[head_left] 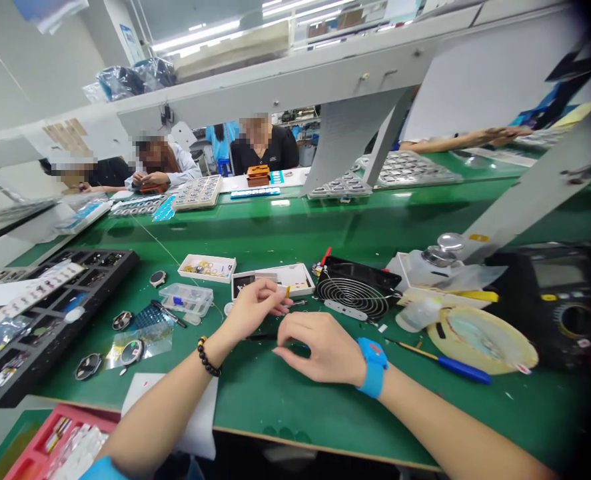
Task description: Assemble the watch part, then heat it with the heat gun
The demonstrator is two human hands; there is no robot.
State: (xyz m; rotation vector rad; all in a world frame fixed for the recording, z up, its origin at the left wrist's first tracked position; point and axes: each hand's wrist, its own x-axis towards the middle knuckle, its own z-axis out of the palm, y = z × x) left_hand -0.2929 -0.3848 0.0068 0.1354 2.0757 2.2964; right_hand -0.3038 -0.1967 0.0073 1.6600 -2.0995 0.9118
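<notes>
My left hand (255,308), with a dark bead bracelet on its wrist, pinches a small flat piece with a yellow edge (288,292); its kind is too small to make out. It hovers in front of a white tray (302,272) that holds dark and metallic parts. Close by on the right, my right hand (320,347) curves with thumb and fingertips a little apart, and nothing shows between them. A blue band (374,368) circles that wrist. Behind the fingers, a dark slim tool (262,337) lies on the green mat, partly hidden.
Left: watch cases (132,352), a marker (170,313), a clear parts box (188,299) and a black compartment tray (110,267). Right: a fan (358,293), a blue-handled screwdriver (462,369), a yellowish dish (520,333) and a dispenser bottle (432,263). Co-workers sit beyond the shelf.
</notes>
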